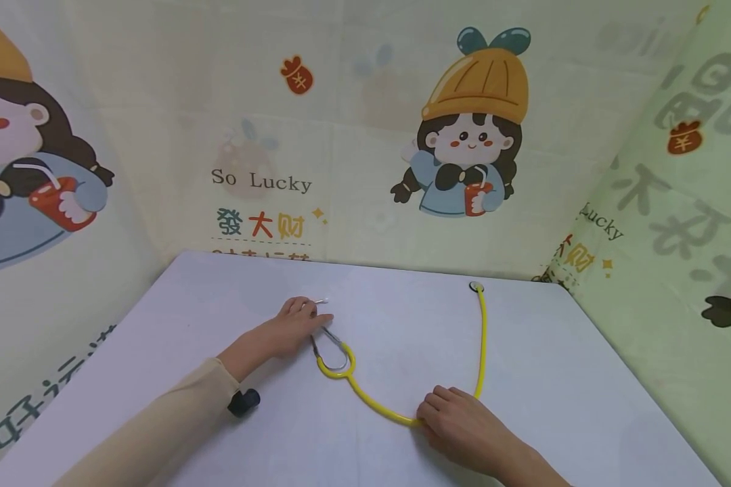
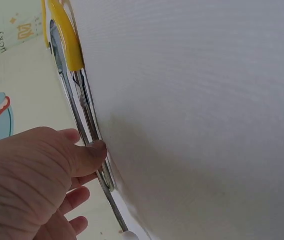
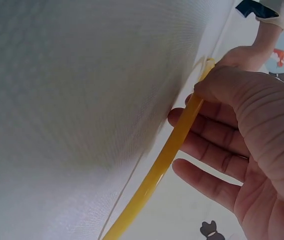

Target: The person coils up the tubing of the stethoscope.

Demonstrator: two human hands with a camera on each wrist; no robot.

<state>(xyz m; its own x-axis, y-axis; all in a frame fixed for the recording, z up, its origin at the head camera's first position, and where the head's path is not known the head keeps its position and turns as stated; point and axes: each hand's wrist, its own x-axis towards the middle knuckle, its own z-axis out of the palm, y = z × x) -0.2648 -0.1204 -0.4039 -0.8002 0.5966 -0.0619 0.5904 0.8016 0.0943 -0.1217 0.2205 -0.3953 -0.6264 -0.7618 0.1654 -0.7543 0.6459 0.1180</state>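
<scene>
A stethoscope with yellow tubing (image 1: 378,406) lies in a U-shaped curve on the white table. My left hand (image 1: 292,329) holds the metal ear tubes (image 2: 85,112) between thumb and fingers, at the left end; one pale eartip (image 1: 324,301) pokes out beyond the fingers. Below that hand the ear tubes run into the yellow fork (image 1: 336,374). My right hand (image 1: 459,426) pinches the tubing near the lowest part of its curve, with thumb on one side and fingertips (image 3: 174,116) on the other. From there the tubing runs back to the round chest piece (image 1: 476,287) near the table's far edge.
The white table (image 1: 219,297) reaches back to a printed cloth wall (image 1: 353,135) with cartoon figures and lettering, and similar cloth stands on the left and right. A small black device (image 1: 244,402) sits at my left wrist, below the beige sleeve (image 1: 164,412).
</scene>
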